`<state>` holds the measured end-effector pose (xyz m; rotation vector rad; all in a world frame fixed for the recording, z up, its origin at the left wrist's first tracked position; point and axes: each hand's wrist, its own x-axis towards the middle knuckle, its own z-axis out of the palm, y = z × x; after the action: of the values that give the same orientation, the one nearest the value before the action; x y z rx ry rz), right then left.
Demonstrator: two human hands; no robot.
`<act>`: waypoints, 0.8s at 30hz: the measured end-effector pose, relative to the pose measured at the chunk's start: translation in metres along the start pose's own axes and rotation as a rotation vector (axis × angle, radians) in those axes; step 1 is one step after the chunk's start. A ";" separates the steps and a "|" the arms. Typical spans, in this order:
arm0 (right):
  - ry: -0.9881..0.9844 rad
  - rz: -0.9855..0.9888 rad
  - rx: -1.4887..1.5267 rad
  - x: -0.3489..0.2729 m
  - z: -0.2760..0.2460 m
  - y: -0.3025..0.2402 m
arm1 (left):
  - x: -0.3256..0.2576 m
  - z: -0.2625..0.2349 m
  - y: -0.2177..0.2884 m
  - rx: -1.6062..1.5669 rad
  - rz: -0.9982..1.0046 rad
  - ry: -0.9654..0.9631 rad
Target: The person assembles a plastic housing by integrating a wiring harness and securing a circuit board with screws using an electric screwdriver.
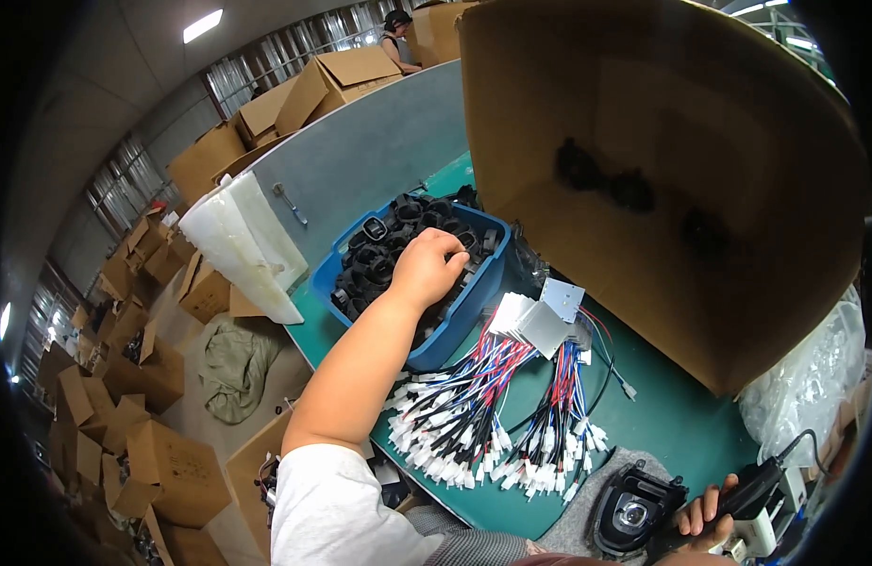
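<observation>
My left hand reaches over a blue plastic bin heaped with black moulded plastic parts. Its fingers and thumb are bent together at the right side of the heap; what they grip, if anything, is hidden. At the lower right my right hand is wrapped round a black electric screwdriver, whose cord runs up from its end. Beside that hand, a black lamp-like housing with a round clear lens lies on a grey cloth.
Flat metal plates with bundled wires and white connectors lie on the green table. A large open carton holding a few dark parts stands at the right. Clear plastic bags hang beside it. Cartons crowd the floor at left.
</observation>
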<state>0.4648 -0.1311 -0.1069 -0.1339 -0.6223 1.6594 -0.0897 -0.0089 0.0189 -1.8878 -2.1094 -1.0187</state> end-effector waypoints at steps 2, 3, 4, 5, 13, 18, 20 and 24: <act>0.012 -0.007 0.013 -0.001 0.000 0.000 | 0.000 0.000 0.001 -0.029 -0.065 -0.027; 0.020 -0.013 0.025 -0.001 -0.001 0.000 | -0.001 0.000 -0.001 -0.030 -0.064 -0.027; 0.020 -0.014 0.025 -0.001 -0.003 -0.001 | -0.003 0.000 -0.004 -0.019 -0.043 -0.004; -0.017 0.009 0.021 0.000 -0.005 -0.001 | -0.004 0.001 -0.007 -0.008 -0.023 0.021; 0.071 -0.038 0.036 0.002 0.025 0.008 | 0.007 -0.002 -0.001 -0.004 0.120 0.269; -0.092 0.172 0.005 0.013 0.032 -0.004 | 0.007 -0.003 -0.002 -0.045 0.086 0.292; -0.036 0.076 0.021 0.009 0.026 0.006 | 0.007 -0.005 -0.002 -0.011 0.107 0.295; 0.042 -0.022 0.018 0.002 0.018 0.005 | 0.002 -0.001 -0.002 -0.018 0.082 0.276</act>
<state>0.4521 -0.1354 -0.0939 -0.1480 -0.5748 1.6367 -0.0923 -0.0081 0.0196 -1.7106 -1.8599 -1.2049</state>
